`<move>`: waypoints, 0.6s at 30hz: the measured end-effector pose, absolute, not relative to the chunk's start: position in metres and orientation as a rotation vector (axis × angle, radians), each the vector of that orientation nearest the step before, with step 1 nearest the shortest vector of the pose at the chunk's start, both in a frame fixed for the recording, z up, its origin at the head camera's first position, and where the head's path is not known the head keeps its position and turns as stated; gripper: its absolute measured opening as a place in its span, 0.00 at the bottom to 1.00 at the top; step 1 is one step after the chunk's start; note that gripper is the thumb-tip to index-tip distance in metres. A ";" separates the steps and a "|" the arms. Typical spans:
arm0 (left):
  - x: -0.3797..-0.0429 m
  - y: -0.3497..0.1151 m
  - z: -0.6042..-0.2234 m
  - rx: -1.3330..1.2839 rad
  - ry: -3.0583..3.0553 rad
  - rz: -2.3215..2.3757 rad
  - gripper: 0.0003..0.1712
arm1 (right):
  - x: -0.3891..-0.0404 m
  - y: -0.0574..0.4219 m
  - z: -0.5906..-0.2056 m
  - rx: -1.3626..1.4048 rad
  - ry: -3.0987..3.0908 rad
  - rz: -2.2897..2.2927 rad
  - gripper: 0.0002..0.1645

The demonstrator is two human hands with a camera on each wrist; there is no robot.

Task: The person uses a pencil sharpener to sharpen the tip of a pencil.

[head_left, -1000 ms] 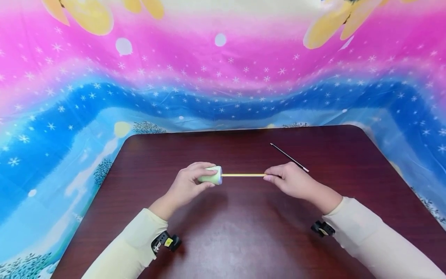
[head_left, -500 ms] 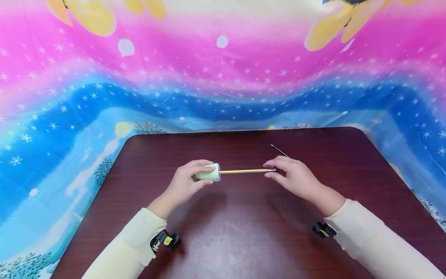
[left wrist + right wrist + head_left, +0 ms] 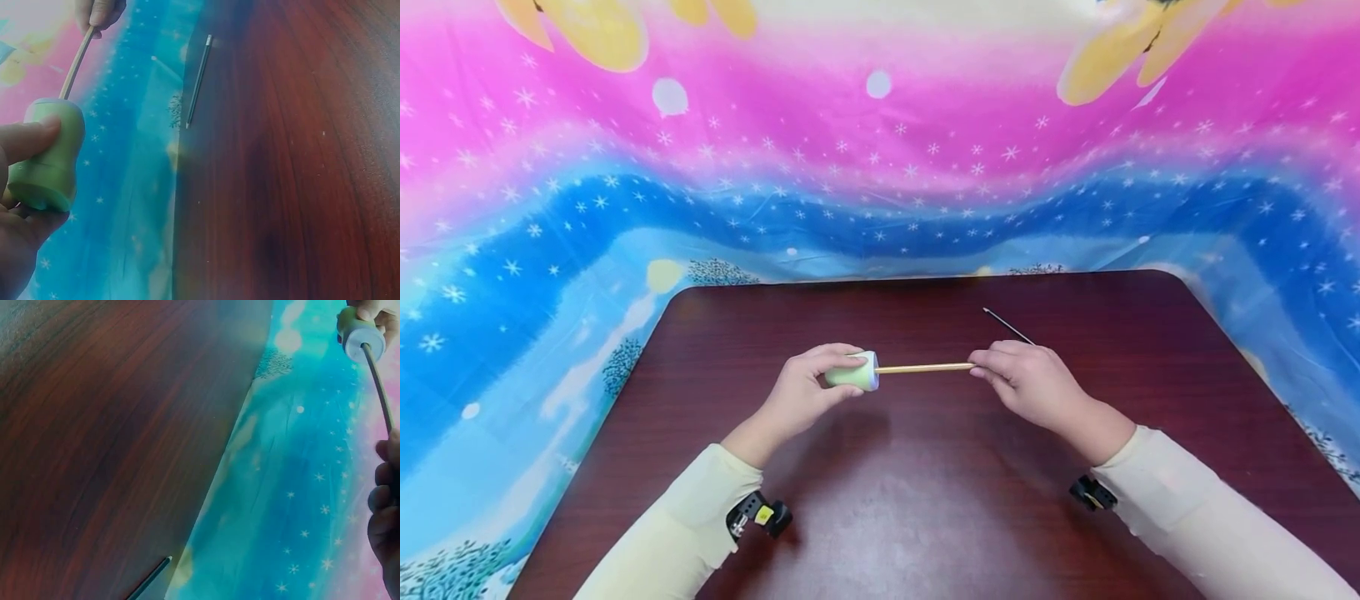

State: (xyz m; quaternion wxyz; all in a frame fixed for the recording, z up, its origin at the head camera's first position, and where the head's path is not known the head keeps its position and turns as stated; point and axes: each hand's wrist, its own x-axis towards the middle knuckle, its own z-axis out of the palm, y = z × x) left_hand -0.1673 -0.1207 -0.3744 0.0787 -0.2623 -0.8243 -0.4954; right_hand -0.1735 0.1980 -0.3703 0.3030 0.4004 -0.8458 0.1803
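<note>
My left hand (image 3: 797, 398) grips a light green pencil sharpener (image 3: 852, 372) above the table, its pale end facing right. The thumb lies along the sharpener's (image 3: 56, 147) side in the left wrist view. A yellow pencil (image 3: 925, 367) runs level out of the hole in that end; its inserted tip is hidden. My right hand (image 3: 1037, 387) pinches the pencil's other end between thumb and fingers, covering it. In the right wrist view the pencil (image 3: 379, 387) enters the sharpener's round face, and the curled right fingers show at the edge.
A dark pencil (image 3: 199, 84) with a pale end lies on the brown table (image 3: 917, 500), behind my right hand and partly covered by it in the head view. A patterned pink and blue cloth (image 3: 880, 192) hangs around the table's back and sides.
The right fingers loosened from the yellow pencil half a second ago, baring its end, and now pinch it again. The left hand keeps its grip on the sharpener.
</note>
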 end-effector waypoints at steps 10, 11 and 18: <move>-0.171 -0.119 -0.379 -1.105 -2.192 -0.987 0.21 | -0.174 0.200 -0.346 0.879 -3.033 1.198 0.10; -0.171 -0.120 -0.379 -1.122 -2.171 -0.958 0.21 | -0.175 0.201 -0.345 0.854 -3.083 1.282 0.10; -0.169 -0.123 -0.378 -1.009 -2.293 -1.112 0.22 | -0.176 0.196 -0.348 0.798 -3.063 1.075 0.15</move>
